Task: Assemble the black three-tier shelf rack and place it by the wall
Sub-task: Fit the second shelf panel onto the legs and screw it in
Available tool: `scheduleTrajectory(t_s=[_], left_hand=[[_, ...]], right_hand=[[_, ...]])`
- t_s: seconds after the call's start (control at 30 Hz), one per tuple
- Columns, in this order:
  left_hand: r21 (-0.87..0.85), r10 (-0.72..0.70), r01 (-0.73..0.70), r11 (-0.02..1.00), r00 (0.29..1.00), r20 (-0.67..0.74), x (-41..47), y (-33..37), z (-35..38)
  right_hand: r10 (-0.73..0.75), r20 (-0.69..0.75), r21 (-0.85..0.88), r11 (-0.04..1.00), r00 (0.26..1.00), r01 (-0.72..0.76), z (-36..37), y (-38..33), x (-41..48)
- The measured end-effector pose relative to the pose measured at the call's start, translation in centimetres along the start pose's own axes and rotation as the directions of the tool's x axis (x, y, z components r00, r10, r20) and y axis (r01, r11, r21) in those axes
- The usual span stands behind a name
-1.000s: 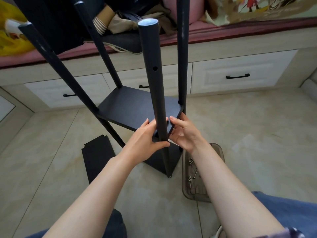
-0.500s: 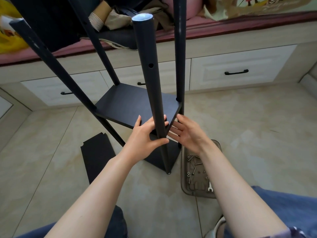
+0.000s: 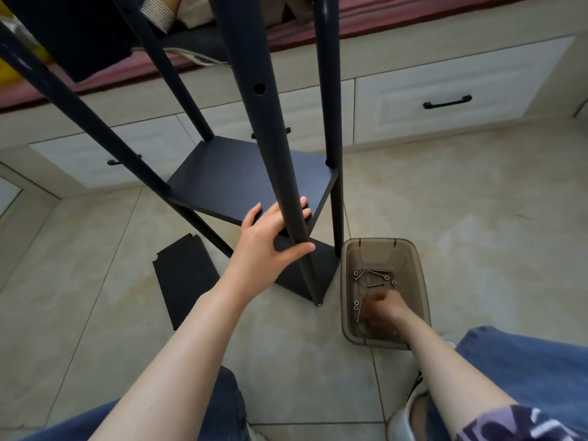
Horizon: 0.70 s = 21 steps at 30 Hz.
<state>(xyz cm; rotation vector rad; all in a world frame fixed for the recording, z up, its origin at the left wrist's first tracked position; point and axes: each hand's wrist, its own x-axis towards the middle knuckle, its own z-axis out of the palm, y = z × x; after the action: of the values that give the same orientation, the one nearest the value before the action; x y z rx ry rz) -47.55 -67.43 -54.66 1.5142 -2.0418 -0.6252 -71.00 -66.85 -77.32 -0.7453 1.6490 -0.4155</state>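
The black shelf rack stands on the tiled floor with several round posts rising past the top of the view. Its near post (image 3: pixel 273 148) has a screw hole partway up. A black shelf board (image 3: pixel 241 179) sits between the posts, above a lower board (image 3: pixel 305 268). My left hand (image 3: pixel 270 237) wraps round the near post at the shelf's front corner, fingers on the shelf. My right hand (image 3: pixel 380 310), blurred, reaches into a translucent brown bin (image 3: pixel 413 268) holding several screws (image 3: pixel 374 278); its fingers curl over them.
A loose black shelf board (image 3: pixel 184 281) lies flat on the floor left of the rack. White drawer fronts with black handles (image 3: pixel 447 103) run along the back under a cushioned bench piled with clothes. My jeans-clad knees are at the bottom.
My right hand left the shelf corner and dropped down right into the screw bin. My left hand stayed on the near post. The view tilted downward.
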Motion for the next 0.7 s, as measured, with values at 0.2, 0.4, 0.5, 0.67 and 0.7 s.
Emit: scheduleTrajectory(t_s=[0.2,0.4,0.5,0.67,0.7], left_hand=[[0.004,0.013,-0.013,1.0,1.0,-0.02,0.0,-0.3,0.3],[0.029,0.028,-0.027,0.999,0.999,-0.04,-0.1,-0.5,0.4],[0.026,0.033,-0.032,0.999,0.998,-0.045,0.0,-0.4,0.5],[0.031,0.041,-0.04,0.999,0.998,-0.052,0.0,-0.6,0.6],[0.036,0.042,-0.04,0.999,0.998,-0.053,0.0,-0.6,0.6]], right_hand=[[-0.193,-0.022,-0.509,0.847,0.981,0.155,1.5,0.8,1.8],[-0.276,0.018,-0.706,0.677,0.961,0.208,3.0,0.8,2.8],[-0.276,0.039,-0.766,0.609,0.96,0.206,3.1,0.4,3.0],[-0.264,0.064,-0.838,0.51,0.962,0.196,3.2,0.3,2.9],[-0.262,0.063,-0.84,0.506,0.963,0.193,3.2,0.3,3.0]])
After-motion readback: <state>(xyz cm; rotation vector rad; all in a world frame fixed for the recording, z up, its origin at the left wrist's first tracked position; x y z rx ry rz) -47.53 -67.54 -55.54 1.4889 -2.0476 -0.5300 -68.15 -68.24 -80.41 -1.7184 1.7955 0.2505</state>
